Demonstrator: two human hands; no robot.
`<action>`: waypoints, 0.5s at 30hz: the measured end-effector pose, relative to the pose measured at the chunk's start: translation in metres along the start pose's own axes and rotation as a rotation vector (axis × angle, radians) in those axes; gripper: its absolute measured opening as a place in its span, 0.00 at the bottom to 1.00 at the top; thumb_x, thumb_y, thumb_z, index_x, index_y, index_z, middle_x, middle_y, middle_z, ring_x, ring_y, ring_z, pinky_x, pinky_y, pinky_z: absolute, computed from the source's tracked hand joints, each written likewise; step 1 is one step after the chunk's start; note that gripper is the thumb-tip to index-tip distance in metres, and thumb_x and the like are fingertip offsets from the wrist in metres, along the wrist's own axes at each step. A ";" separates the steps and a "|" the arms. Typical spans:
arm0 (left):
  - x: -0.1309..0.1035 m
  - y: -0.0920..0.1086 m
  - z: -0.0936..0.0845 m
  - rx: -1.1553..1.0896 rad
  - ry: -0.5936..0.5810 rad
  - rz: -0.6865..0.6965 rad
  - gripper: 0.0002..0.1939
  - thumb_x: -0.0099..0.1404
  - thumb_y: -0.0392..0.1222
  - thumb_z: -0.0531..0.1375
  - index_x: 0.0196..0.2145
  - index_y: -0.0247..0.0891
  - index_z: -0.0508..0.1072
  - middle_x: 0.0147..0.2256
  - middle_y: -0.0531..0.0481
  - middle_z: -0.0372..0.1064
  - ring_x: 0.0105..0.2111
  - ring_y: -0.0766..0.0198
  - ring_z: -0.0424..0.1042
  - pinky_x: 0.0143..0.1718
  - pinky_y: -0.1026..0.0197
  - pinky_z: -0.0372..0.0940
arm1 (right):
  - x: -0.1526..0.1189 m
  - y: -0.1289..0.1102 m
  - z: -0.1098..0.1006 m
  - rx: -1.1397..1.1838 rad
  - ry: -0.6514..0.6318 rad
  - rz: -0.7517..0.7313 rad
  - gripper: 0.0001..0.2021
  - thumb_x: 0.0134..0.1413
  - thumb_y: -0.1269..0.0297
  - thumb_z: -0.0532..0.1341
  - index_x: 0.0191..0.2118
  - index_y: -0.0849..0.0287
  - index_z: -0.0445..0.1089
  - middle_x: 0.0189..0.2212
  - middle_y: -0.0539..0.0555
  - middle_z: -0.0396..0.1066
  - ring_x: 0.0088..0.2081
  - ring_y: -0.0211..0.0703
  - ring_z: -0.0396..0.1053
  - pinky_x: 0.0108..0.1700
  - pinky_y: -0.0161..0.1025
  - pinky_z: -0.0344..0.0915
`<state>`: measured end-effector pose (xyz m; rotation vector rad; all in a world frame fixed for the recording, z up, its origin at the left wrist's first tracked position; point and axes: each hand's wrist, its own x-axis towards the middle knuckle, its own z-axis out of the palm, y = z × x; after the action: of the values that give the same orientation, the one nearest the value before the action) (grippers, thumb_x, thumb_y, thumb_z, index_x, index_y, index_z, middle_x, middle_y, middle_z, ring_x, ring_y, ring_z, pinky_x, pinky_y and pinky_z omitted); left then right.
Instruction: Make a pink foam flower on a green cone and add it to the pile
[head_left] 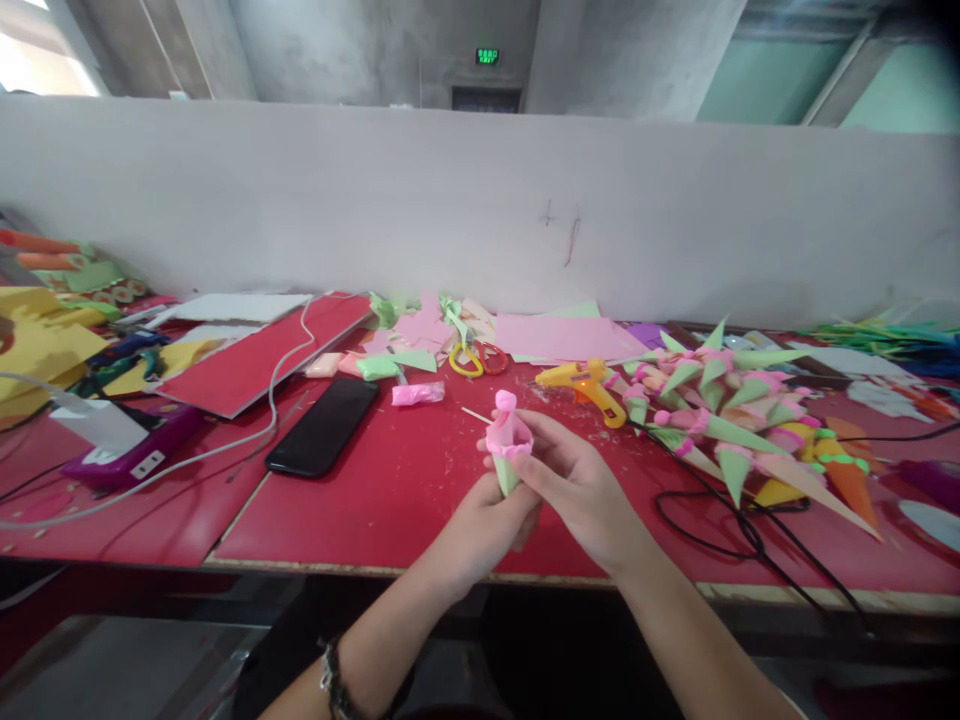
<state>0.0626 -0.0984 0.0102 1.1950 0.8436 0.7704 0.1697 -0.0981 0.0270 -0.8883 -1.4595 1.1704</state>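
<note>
Both my hands hold one small paper cone figure above the red table. It has a pale green pointed base, a pink frilled rim, a pink cone inside and a round pink ball on top. My left hand wraps round the green lower part. The fingers of my right hand pinch the pink rim from the right side. A thin pale stick pokes out to the left of the figure; its other end is hidden by it.
A yellow glue gun lies right of my hands, beside a heap of similar paper cones and a black cable. To the left are a phone, a pink clay packet and a purple power strip. Scissors lie behind.
</note>
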 end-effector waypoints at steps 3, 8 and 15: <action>0.001 -0.001 -0.001 0.019 0.009 0.003 0.22 0.56 0.57 0.50 0.18 0.38 0.51 0.14 0.60 0.45 0.16 0.75 0.45 0.19 0.66 0.43 | 0.000 0.000 0.000 -0.008 0.031 -0.012 0.13 0.49 0.63 0.59 0.43 0.55 0.64 0.36 0.52 0.70 0.36 0.37 0.69 0.37 0.35 0.67; 0.001 -0.002 -0.004 0.074 0.022 0.030 0.20 0.58 0.54 0.50 0.18 0.37 0.52 0.16 0.59 0.46 0.17 0.74 0.46 0.20 0.66 0.44 | 0.000 0.000 -0.001 0.043 0.022 -0.005 0.15 0.49 0.63 0.59 0.45 0.55 0.63 0.36 0.52 0.70 0.35 0.37 0.69 0.37 0.35 0.67; 0.002 -0.003 -0.008 0.167 0.005 0.372 0.03 0.52 0.32 0.55 0.23 0.36 0.65 0.26 0.53 0.61 0.30 0.67 0.61 0.31 0.67 0.56 | -0.004 -0.009 -0.003 -0.048 -0.206 -0.090 0.18 0.43 0.63 0.63 0.44 0.55 0.65 0.38 0.53 0.69 0.40 0.41 0.67 0.42 0.39 0.65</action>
<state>0.0571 -0.0936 0.0061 1.5242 0.7071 1.0179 0.1741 -0.1035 0.0349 -0.7423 -1.6827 1.1916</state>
